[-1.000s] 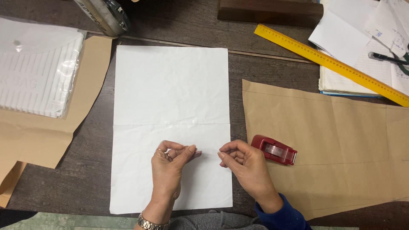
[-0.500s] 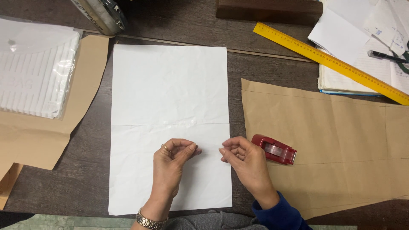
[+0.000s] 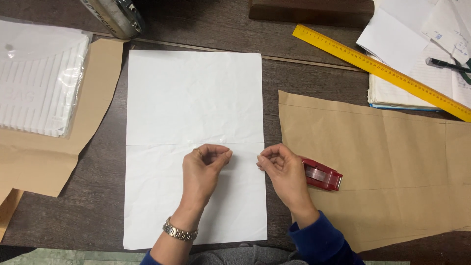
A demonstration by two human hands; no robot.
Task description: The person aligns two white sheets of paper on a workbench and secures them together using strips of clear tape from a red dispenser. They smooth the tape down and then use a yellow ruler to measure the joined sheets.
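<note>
Dark wooden table (image 3: 314, 73) carrying everything. Lying flat at centre: two white paper sheets (image 3: 194, 98), meeting edge to edge. Spreading right: brown kraft paper (image 3: 392, 167), with a red tape dispenser (image 3: 321, 175) sitting at its left edge. Resting far right: yellow ruler (image 3: 378, 68) slanting across a paper stack (image 3: 407, 54). Lying left: more brown paper (image 3: 54, 157) under a clear plastic folder (image 3: 39, 83).

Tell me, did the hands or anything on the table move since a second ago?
Hardly anything changed. The left hand and right hand stay pinched close together over the seam of the white paper, shifting only slightly. The red tape dispenser, brown paper and yellow ruler lie where they were.
</note>
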